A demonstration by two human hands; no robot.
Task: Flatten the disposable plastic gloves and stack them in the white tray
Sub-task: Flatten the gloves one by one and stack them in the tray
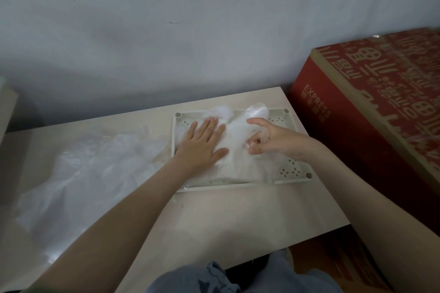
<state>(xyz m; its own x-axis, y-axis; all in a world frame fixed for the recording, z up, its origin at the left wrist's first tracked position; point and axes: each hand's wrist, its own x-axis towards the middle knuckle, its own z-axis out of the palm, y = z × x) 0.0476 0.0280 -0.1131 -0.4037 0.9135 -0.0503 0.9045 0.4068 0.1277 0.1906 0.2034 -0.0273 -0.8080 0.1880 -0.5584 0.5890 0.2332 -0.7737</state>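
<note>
A white perforated tray (291, 169) lies on the pale table, right of centre. Clear plastic gloves (238, 164) are stacked in it, their far ends puffed up at the tray's back edge. My left hand (202, 143) lies flat with straight fingers on the left part of the stack. My right hand (271, 138) is over the stack's right part, its fingers curled and pinching the top glove's film. A loose heap of crumpled clear gloves (95, 173) covers the table to the left of the tray.
A large red cardboard box (371, 126) stands close against the table's right side. A grey wall runs behind the table (238, 216). My knees in blue fabric (214, 278) show below the table's front edge.
</note>
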